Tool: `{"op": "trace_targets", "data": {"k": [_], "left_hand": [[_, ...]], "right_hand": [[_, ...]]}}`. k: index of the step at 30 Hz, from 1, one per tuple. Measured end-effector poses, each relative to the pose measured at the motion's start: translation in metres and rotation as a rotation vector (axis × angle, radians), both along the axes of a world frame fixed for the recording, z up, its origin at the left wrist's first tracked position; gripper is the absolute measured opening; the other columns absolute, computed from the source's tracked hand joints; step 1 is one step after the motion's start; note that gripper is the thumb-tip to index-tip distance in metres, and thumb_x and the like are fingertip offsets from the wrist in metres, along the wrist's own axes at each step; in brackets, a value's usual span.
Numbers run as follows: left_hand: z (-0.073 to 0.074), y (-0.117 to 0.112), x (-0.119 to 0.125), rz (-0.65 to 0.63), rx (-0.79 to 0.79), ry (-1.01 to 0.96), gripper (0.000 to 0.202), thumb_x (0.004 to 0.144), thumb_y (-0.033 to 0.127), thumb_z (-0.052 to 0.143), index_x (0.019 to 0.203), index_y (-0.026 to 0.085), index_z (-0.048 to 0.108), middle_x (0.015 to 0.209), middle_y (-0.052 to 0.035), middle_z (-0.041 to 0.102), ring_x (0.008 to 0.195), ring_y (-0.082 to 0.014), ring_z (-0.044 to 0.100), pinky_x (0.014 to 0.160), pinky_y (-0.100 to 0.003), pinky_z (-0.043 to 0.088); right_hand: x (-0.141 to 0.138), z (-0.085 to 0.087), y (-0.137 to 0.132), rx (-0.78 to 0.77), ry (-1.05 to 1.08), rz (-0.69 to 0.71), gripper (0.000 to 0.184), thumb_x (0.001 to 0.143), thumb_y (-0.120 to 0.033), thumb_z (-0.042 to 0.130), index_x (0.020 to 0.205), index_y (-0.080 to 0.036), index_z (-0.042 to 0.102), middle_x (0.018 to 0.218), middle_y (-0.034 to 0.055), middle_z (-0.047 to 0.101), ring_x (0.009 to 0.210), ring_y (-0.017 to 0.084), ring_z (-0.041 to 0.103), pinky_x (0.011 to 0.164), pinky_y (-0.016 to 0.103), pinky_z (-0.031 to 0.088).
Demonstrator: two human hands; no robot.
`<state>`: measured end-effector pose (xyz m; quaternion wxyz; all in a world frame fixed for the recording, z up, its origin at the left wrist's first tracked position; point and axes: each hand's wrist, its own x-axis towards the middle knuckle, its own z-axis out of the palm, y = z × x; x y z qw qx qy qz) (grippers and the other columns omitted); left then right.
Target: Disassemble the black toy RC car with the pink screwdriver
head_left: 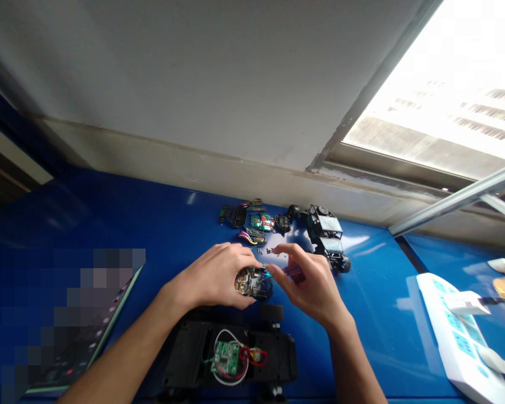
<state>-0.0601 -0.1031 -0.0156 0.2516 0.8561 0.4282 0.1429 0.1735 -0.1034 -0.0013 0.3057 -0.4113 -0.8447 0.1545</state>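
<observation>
My left hand is closed around a small shiny, iridescent toy-car body part, held just above the blue table. My right hand pinches at the part's right end, with a dark reddish tool handle showing between its fingers. Directly below my hands lies an opened black toy-car chassis with a green circuit board and red and white wires. Tiny screws lie on the table just beyond my fingers.
Several colourful toy-car pieces and a black toy truck sit near the wall. A white power strip lies at the right. A dark flat device, partly blurred, sits at the left. A window is at the upper right.
</observation>
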Motion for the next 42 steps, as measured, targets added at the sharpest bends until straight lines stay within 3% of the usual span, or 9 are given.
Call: {"op": "trace_targets", "data": {"k": [2, 7, 13, 18, 42], "left_hand": [[-0.0003, -0.0001, -0.0002, 0.004, 0.006, -0.001, 0.052, 0.069, 0.040, 0.086, 0.119, 0.026, 0.076, 0.116, -0.0037, 0.076, 0.107, -0.0286, 0.071, 0.094, -0.037, 0.052], [0.0018, 0.0000, -0.0001, -0.003, -0.001, 0.012, 0.052, 0.070, 0.040, 0.085, 0.119, 0.026, 0.076, 0.115, -0.0037, 0.076, 0.107, -0.0288, 0.071, 0.093, -0.036, 0.053], [0.0010, -0.0008, -0.0002, 0.004, 0.006, 0.006, 0.052, 0.070, 0.041, 0.086, 0.119, 0.026, 0.076, 0.116, -0.0031, 0.076, 0.107, -0.0288, 0.071, 0.094, -0.037, 0.053], [0.0009, -0.0009, 0.0001, 0.002, 0.005, 0.012, 0.054, 0.070, 0.041, 0.085, 0.121, 0.025, 0.075, 0.115, -0.0034, 0.076, 0.108, -0.0293, 0.071, 0.093, -0.038, 0.052], [0.0020, -0.0010, 0.0004, -0.013, 0.010, 0.022, 0.053, 0.071, 0.039, 0.086, 0.121, 0.025, 0.075, 0.115, -0.0031, 0.075, 0.107, -0.0281, 0.071, 0.092, -0.036, 0.052]], "right_hand": [[0.0005, -0.0017, 0.0005, -0.020, 0.012, -0.001, 0.017, 0.098, -0.027, 0.062, 0.115, -0.024, 0.064, 0.062, -0.0084, 0.053, 0.047, 0.008, 0.050, 0.053, 0.022, 0.042], [-0.0019, -0.0016, -0.0008, 0.019, 0.064, 0.010, 0.031, 0.094, -0.022, 0.060, 0.125, -0.023, 0.059, 0.079, -0.0024, 0.063, 0.063, 0.012, 0.061, 0.060, 0.023, 0.049], [-0.0023, -0.0024, -0.0001, -0.019, 0.034, -0.001, 0.022, 0.098, -0.028, 0.062, 0.119, -0.023, 0.063, 0.062, -0.0084, 0.054, 0.045, 0.007, 0.049, 0.051, 0.021, 0.042], [0.0006, -0.0026, 0.0016, 0.073, 0.089, -0.025, 0.023, 0.095, -0.021, 0.062, 0.117, -0.024, 0.063, 0.073, -0.0043, 0.061, 0.057, 0.010, 0.054, 0.058, 0.021, 0.048], [0.0000, -0.0085, 0.0026, -0.040, 0.113, 0.069, 0.028, 0.093, -0.016, 0.061, 0.119, -0.026, 0.062, 0.070, -0.0071, 0.054, 0.056, 0.008, 0.051, 0.057, 0.020, 0.047]]}}
